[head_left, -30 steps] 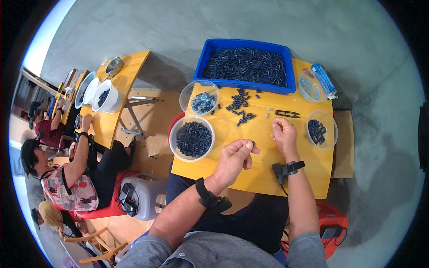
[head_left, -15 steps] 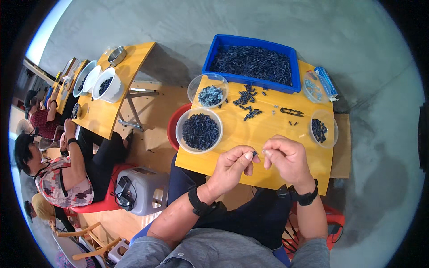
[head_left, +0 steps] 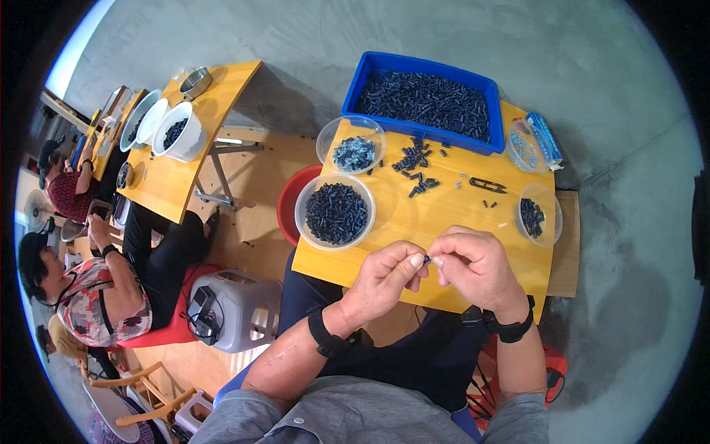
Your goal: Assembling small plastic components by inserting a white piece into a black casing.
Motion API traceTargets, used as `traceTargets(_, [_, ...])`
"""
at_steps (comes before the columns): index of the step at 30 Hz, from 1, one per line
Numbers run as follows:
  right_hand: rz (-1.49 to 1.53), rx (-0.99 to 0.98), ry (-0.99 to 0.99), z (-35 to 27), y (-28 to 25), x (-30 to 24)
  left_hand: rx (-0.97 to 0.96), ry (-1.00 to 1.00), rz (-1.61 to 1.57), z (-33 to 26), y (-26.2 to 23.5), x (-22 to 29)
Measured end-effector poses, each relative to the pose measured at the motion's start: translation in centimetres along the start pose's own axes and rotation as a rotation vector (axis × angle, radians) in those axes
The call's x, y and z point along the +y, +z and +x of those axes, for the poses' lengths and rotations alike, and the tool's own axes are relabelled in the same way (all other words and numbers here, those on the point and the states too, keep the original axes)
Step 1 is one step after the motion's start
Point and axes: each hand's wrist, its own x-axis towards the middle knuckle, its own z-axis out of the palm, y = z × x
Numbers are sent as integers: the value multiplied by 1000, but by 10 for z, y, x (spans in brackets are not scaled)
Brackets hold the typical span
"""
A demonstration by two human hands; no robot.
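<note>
1. Change: the right hand (head_left: 477, 268) has closed the narrow gap to the left hand (head_left: 386, 275); fingertips now meet at a small dark piece (head_left: 427, 259). Judged from this, handling has become two-handed.
2. Hands: left pinches the piece between thumb and forefinger; right has its fingers drawn together. Whether right grips anything cannot be told.
3. Piece location: between the hands, over the near part of the yellow table (head_left: 458, 226).
4. Surface: blue tray (head_left: 496, 122) of dark pieces at the far edge; loose pieces before it; black snips (head_left: 488, 182) to the right.
5. Room: a co-worker (head_left: 111, 300) sits left, beside a second table (head_left: 174, 198); grey wall beyond.
</note>
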Motion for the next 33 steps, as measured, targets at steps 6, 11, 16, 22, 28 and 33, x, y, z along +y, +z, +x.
traceTargets(6, [-99,-61,10,4,-6,-3,-48,-40,-5,1,-3,0])
traceTargets(11, [82,-45,250,6,-7,-6,-73,-58,-26,3,-3,0])
traceTargets(16, [73,19,170,4,-5,-3,-62,-66,-141,5,-4,5])
traceTargets(22, [213,186,154,-3,6,11,18,-130,-275,7,-5,4])
traceTargets(28, [316,280,171,1,20,25,138,-119,-178,12,-6,-3])
traceTargets(33, [286,376,249,8,31,32,227,-36,9,17,-3,-10])
